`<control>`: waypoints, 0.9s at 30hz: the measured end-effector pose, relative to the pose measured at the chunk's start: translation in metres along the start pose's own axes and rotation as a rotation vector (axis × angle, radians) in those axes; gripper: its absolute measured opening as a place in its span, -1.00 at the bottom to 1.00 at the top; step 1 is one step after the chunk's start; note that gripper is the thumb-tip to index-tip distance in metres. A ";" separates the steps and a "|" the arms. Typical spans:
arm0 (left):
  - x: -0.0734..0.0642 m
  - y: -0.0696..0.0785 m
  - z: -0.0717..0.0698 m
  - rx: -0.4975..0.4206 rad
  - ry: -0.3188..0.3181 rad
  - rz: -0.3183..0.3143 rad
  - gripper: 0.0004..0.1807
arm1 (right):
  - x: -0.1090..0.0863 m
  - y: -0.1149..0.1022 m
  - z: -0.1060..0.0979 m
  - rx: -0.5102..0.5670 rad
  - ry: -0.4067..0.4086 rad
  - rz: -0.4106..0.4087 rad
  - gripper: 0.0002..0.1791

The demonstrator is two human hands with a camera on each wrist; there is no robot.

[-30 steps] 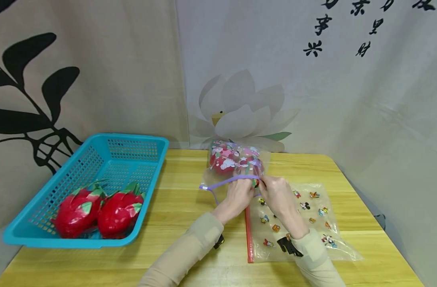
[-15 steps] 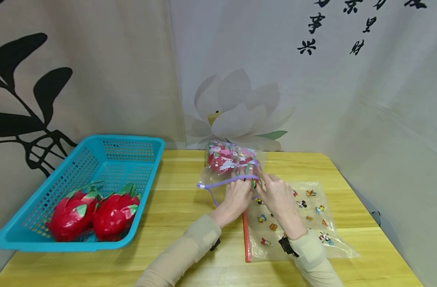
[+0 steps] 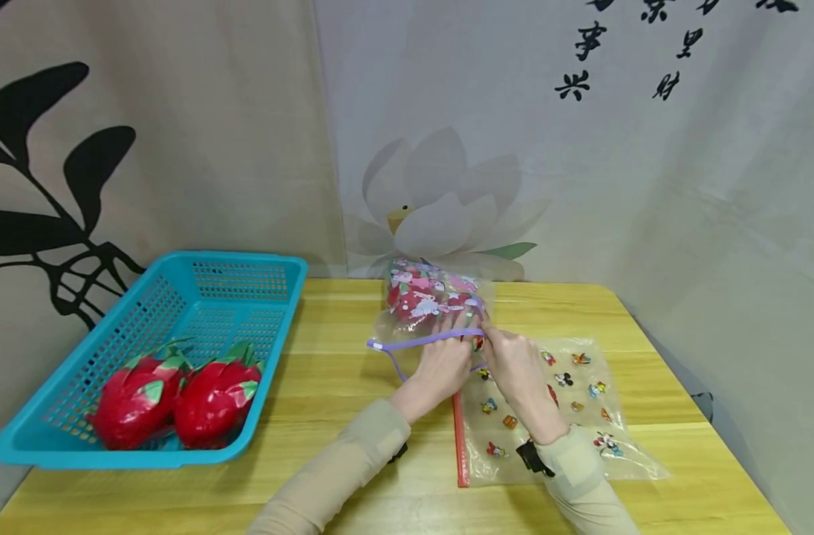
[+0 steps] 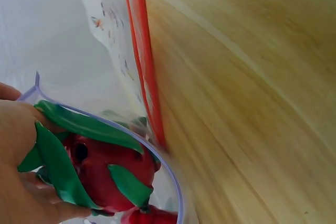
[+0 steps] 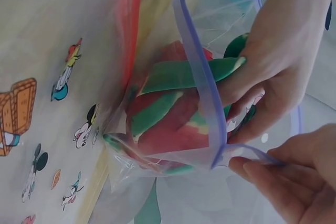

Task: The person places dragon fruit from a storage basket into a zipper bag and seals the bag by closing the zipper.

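A clear zip bag (image 3: 414,319) with a purple edge and white-and-pink prints lies at the back middle of the table, with red fruit inside. My left hand (image 3: 445,362) reaches through its mouth. In the left wrist view, that hand's thumb and fingers grip a toy dragon fruit (image 4: 113,171), red with green leaves, by its leafy end. More red shows below it in the bag. My right hand (image 5: 299,174) pinches the purple-edged rim (image 5: 202,72) at one side of the opening. In the right wrist view, the fruit shows through the clear plastic.
A blue basket (image 3: 260,256) at the left holds two more dragon fruits (image 3: 216,405). Under my right forearm lies a flat clear bag (image 3: 567,461) with a red zip strip and cartoon prints. A printed cloth (image 3: 581,186) hangs behind the wooden table (image 3: 340,327).
The head view has shifted slightly. My left hand has slid a little deeper into the purple-edged bag, while my right hand stays at the rim.
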State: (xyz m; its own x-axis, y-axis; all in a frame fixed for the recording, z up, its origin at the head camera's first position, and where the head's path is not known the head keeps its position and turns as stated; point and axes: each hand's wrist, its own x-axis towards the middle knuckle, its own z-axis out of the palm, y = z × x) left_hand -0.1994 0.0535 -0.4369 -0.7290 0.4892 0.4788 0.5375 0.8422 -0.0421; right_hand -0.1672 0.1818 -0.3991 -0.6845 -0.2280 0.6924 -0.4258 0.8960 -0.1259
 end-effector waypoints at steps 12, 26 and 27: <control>0.007 0.005 -0.001 0.016 0.009 -0.039 -0.37 | 0.002 -0.003 -0.002 0.045 -0.036 0.026 -0.79; 0.014 0.014 0.002 0.103 0.011 -0.102 -0.39 | 0.001 -0.004 -0.002 0.115 -0.045 0.025 -0.81; 0.015 0.014 0.002 0.105 0.026 -0.107 -0.41 | 0.001 -0.005 -0.002 0.122 -0.046 0.025 -0.81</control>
State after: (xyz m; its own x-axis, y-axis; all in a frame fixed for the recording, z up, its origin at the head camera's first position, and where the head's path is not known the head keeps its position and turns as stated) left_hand -0.2040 0.0737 -0.4322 -0.7678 0.3900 0.5083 0.4088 0.9091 -0.0799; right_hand -0.1649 0.1782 -0.3964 -0.7209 -0.2262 0.6550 -0.4752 0.8494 -0.2296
